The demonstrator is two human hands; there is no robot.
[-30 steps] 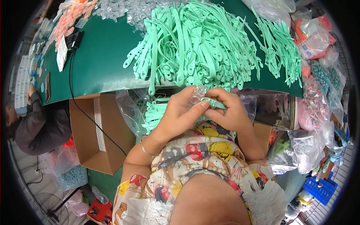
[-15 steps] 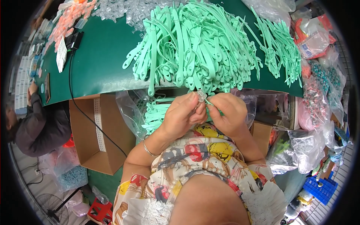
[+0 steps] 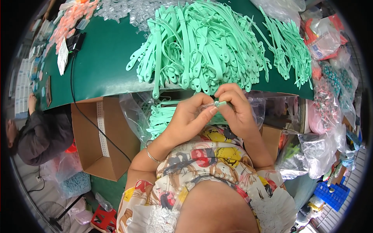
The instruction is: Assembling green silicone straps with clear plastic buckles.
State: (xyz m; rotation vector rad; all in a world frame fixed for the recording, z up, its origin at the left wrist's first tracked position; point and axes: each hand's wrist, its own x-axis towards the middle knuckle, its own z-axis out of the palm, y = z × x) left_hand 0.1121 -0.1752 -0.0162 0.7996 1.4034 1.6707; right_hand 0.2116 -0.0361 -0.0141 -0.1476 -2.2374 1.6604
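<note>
Just below the table's front edge, my left hand point(image 3: 188, 118) pinches a small clear plastic buckle point(image 3: 216, 103) between thumb and fingers. My right hand point(image 3: 237, 110) meets it, thumb and index finger closed on a mint-green rubber strap point(image 3: 222, 104) whose end touches the buckle. Most of that strap is hidden by the fingers. Right beyond my hands lies a large heap of mint-green straps point(image 3: 206, 54), some overhanging the edge. More straps point(image 3: 160, 120) lie in a clear bag below the table, beside my left wrist.
On the green table point(image 3: 105, 66) are clear buckles point(image 3: 120, 11), coral pieces point(image 3: 72, 17), a black cable point(image 3: 73, 83) and a smaller strap pile point(image 3: 289, 50). A cardboard box point(image 3: 87, 147) stands below. Another person point(image 3: 44, 134) sits at left; filled plastic bags point(image 3: 328, 101) line the right.
The buckle has turned and shifted slightly right and down. My right fingers have lifted and re-gripped the strap near its tip. At left, the other person's hand has drawn back slightly.
</note>
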